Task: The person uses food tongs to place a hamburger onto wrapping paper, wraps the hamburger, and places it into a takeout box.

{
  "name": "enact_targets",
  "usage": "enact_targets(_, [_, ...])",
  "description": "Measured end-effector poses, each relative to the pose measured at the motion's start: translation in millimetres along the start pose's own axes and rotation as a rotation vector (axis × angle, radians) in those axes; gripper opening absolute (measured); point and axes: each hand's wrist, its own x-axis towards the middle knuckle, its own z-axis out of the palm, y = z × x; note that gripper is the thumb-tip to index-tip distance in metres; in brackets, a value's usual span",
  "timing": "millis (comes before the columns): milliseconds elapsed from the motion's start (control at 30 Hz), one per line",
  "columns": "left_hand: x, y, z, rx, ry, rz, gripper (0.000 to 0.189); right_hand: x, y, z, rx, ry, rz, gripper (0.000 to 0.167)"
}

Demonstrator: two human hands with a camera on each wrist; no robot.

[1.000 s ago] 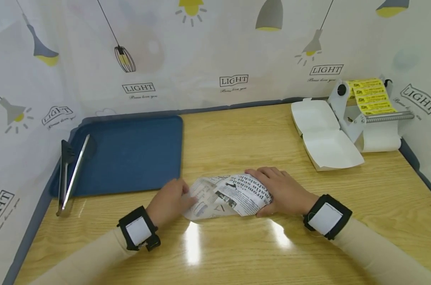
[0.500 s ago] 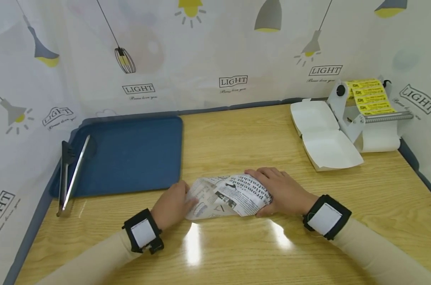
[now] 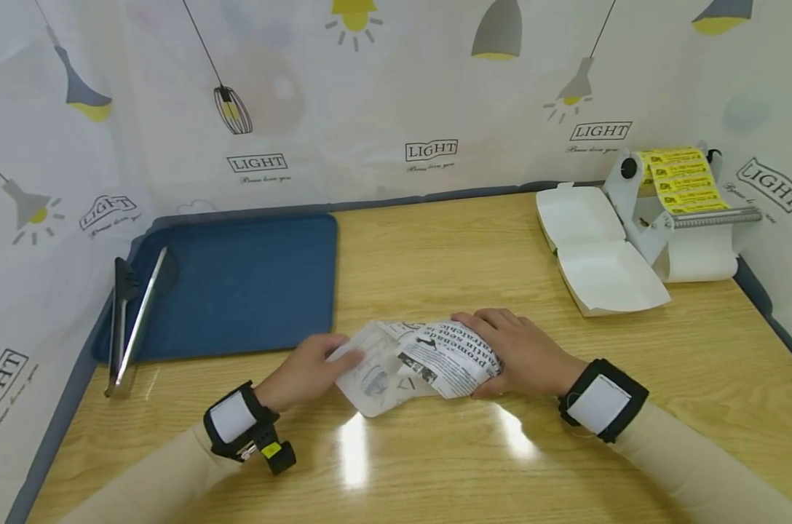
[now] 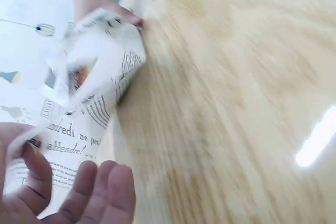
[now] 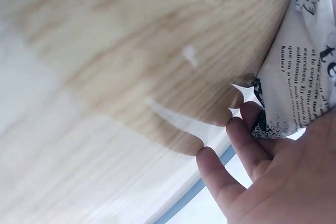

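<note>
A wrapper of newsprint-patterned paper (image 3: 451, 356), folded into a bundle, lies on the wooden table in the head view. My left hand (image 3: 307, 371) pinches the loose left end of the paper between thumb and forefinger, its other fingers apart from the paper in the left wrist view. That end is spread flat there, and a small brown-orange patch (image 4: 80, 76) shows through an opening in the wrapper (image 4: 123, 51). What is inside is mostly hidden. Round the bundle's right end curls my right hand (image 3: 530, 353), with its fingertips down at the tabletop in the right wrist view.
A blue tray (image 3: 245, 291) sits at the back left, with metal tongs (image 3: 137, 320) lying over its left edge. An open white cardboard box (image 3: 608, 276) stands at the back right, beside a dispenser (image 3: 638, 196) holding a roll of yellow labels (image 3: 687, 178).
My left hand first shifted a little right, then drew back left with the paper's end, which now spreads wider and flatter toward me. My right hand has stayed in place on the bundle.
</note>
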Motion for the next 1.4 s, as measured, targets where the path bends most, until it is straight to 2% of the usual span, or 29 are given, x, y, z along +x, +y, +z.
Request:
enact_targets(200, [3.5, 21.8, 10.9, -0.168, -0.005, 0.145, 0.022, -0.3, -2.6, -1.1, 0.001, 0.002, -0.018, 0.111])
enact_targets(467, [14.2, 48.9, 30.7, -0.305, -0.001, 0.235, 0.025, -1.7, -4.6, -1.8, 0.006, 0.017, -0.041, 0.105])
enact_targets(600, [21.9, 57.0, 37.5, -0.335, -0.019, 0.243, 0.027, -1.8, -4.9, -2.1, 0.001, 0.02, -0.052, 0.103])
enact_targets(867, [36.1, 71.2, 54.3, -0.305, -0.023, 0.292, 0.026, -2.3, -4.4, -2.0, -0.005, 0.013, -0.047, 0.101])
enact_targets(933, [36.0, 73.2, 55.9, -0.343, -0.051, 0.28, 0.032, -1.8, -3.9, -1.1, -0.012, 0.0, -0.034, 0.1])
enact_targets(1000, [34.4, 72.1, 55.5, -0.421, -0.092, 0.263, 0.041, -1.1, -3.5, -0.2, -0.017, -0.016, -0.018, 0.099])
enact_targets(1100, [31.7, 65.5, 56.1, -0.503, -0.118, 0.25, 0.04, -0.6, -3.0, 0.1, -0.022, -0.032, -0.001, 0.099])
enact_targets(1167, [32.3, 57.1, 58.9, -0.47, -0.107, 0.293, 0.034, -0.8, -3.0, -0.7, -0.022, -0.03, 0.0, 0.1])
enact_targets(1267, [35.4, 46.8, 65.7, -0.351, -0.051, 0.354, 0.037, -1.2, -3.4, -2.5, -0.024, -0.01, -0.015, 0.099])
enact_targets(1400, [42.6, 39.4, 74.6, -0.2, 0.005, 0.447, 0.038, -1.2, -4.8, -3.2, -0.024, 0.014, -0.034, 0.083])
